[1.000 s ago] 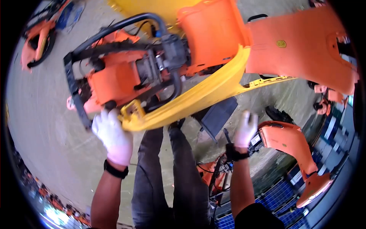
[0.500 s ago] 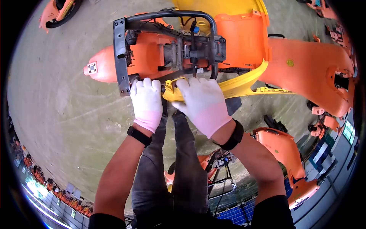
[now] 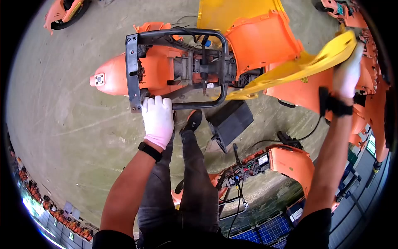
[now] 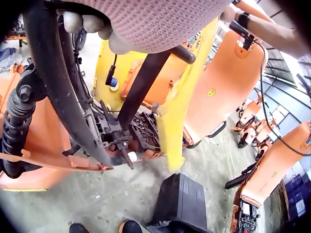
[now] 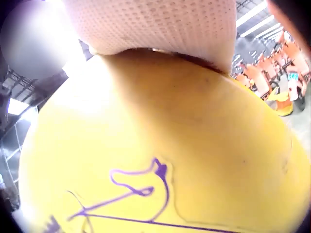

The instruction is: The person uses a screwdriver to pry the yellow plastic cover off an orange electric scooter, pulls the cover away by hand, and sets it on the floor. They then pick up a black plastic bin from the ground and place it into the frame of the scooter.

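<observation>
In the head view my gloved left hand (image 3: 157, 120) grips the near corner of the black tubular frame (image 3: 132, 74) of a partly stripped orange scooter (image 3: 112, 76). The left wrist view shows gloved fingertips (image 4: 73, 22) curled over the dark tube. Out at the right, my gloved right hand (image 3: 348, 74) holds the raised broad end of a long yellow body panel (image 3: 298, 66). Its narrow end slants down beside the scooter, just right of the frame. From the right wrist, the yellow panel (image 5: 233, 160) fills most of the view, purple scribble on it, the glove (image 5: 155, 29) at its top edge.
A black box (image 3: 232, 122) stands on the floor near my shoes. Behind it are another yellow panel (image 3: 215, 16) and an orange panel (image 3: 263, 41). A second dismantled orange scooter (image 3: 290, 164) lies nearer, at lower right. A cable (image 4: 262, 92) hangs from my right wrist.
My right hand has come from low at the right to the yellow panel's near end, then swung that end far right, away from the frame. My left hand stays by the frame corner.
</observation>
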Tool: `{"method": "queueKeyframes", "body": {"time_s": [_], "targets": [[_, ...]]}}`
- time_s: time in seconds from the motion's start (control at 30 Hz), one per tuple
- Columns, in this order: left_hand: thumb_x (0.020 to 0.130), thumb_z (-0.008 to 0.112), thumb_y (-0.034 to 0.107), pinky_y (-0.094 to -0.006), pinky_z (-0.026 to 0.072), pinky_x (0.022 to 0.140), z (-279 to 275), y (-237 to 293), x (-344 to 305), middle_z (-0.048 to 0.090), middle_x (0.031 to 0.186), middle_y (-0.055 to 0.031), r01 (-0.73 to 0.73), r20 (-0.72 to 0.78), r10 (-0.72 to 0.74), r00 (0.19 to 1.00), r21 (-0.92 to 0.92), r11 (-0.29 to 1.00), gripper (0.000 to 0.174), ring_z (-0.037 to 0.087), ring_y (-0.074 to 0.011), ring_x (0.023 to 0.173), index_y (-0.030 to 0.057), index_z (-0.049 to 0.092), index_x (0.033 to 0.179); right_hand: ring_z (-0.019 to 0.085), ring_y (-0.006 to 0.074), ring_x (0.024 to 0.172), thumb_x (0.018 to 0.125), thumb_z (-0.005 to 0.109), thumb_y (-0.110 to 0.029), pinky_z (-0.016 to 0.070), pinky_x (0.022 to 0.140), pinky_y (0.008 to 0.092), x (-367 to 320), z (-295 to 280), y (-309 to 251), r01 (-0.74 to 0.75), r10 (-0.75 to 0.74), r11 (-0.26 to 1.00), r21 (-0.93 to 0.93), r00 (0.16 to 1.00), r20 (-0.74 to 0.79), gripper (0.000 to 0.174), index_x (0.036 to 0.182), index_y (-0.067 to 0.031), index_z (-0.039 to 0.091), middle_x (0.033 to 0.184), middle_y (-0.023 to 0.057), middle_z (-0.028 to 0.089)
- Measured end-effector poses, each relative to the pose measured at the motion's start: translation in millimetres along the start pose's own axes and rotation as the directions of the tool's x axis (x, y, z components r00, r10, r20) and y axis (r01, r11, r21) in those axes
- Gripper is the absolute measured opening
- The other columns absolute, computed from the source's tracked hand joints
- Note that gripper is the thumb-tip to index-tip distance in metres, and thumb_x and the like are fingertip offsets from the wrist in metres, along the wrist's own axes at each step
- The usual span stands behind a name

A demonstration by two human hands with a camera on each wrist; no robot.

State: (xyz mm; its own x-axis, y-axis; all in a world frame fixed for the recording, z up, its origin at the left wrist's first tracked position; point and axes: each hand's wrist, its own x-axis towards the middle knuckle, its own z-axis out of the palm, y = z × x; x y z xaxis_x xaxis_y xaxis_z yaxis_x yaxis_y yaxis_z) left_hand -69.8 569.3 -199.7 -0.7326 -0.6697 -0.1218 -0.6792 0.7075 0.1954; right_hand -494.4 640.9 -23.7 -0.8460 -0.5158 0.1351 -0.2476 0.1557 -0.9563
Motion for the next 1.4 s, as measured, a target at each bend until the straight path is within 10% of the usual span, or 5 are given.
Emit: {"method": "queueKeyframes", "body": {"time_s": [0.53,0.6,0.63,0.83,1.4], "targets": [[0.072,0.062,0.007,-0.0433,0.0425,0.083,5,2,-1,0.053,0.084,-0.0114,0.055,-0.004,-0.056,0.998,-0.044,0.998,0.012,0.053,-0.0319,0.086,0.0072,0.055,0.082,0.056,0.0149,0.089,0.101,0.048,-0.043,0.0451,0.079,0.0314,295,-1,121,0.138,0.051,0.511,-0.848,0.980,0.191,0.045,0.109,-0.0003,0.061,0.104,0.0073,0.063],[0.073,0.061,0.007,-0.0427,0.0425,0.085,-1,3,-1,0.053,0.084,-0.0115,0.060,0.012,-0.060,0.998,-0.052,0.997,0.011,0.054,-0.0314,0.085,0.0071,0.055,0.082,0.054,0.0189,0.074,0.096,0.059,-0.034,0.0446,0.068,0.0362,139,27,98,0.258,-0.273,0.519,-0.815,0.953,0.128,0.037,0.094,0.0027,0.059,0.084,0.0094,0.062],[0.073,0.061,0.007,-0.0426,0.0424,0.085,0,3,-2,0.053,0.084,-0.0116,0.055,0.019,-0.054,0.998,-0.054,0.997,0.010,0.054,-0.0313,0.085,0.0070,0.055,0.081,0.063,0.0440,0.096,0.091,0.059,-0.047,0.0493,0.084,0.0462,77,25,96,0.205,-0.123,0.673,-0.711,0.978,0.166,0.057,0.110,0.0063,0.058,0.099,0.0289,0.066],[0.073,0.059,0.007,-0.0429,0.0417,0.086,-2,3,2,0.054,0.086,-0.0130,0.057,0.040,-0.055,0.998,-0.054,0.997,0.011,0.053,-0.0321,0.086,0.0063,0.055,0.084,0.060,0.0375,0.107,0.071,0.079,-0.044,0.0498,0.093,0.0432,-192,17,196,0.169,0.562,0.390,-0.905,0.734,0.380,0.090,0.136,0.0035,0.041,0.122,0.0230,0.058],[0.071,0.066,0.012,-0.0507,0.0369,0.101,1,-4,-4,0.050,0.090,-0.0145,-0.010,0.105,0.020,0.994,-0.095,0.995,0.023,0.051,-0.0349,0.091,0.0046,0.052,0.088,0.060,0.0392,0.110,0.071,0.073,-0.019,0.0472,0.097,0.0438,-238,62,275,-0.174,0.303,0.476,-0.862,0.953,-0.026,0.071,0.133,0.0001,0.044,0.125,0.0244,0.057]]}}
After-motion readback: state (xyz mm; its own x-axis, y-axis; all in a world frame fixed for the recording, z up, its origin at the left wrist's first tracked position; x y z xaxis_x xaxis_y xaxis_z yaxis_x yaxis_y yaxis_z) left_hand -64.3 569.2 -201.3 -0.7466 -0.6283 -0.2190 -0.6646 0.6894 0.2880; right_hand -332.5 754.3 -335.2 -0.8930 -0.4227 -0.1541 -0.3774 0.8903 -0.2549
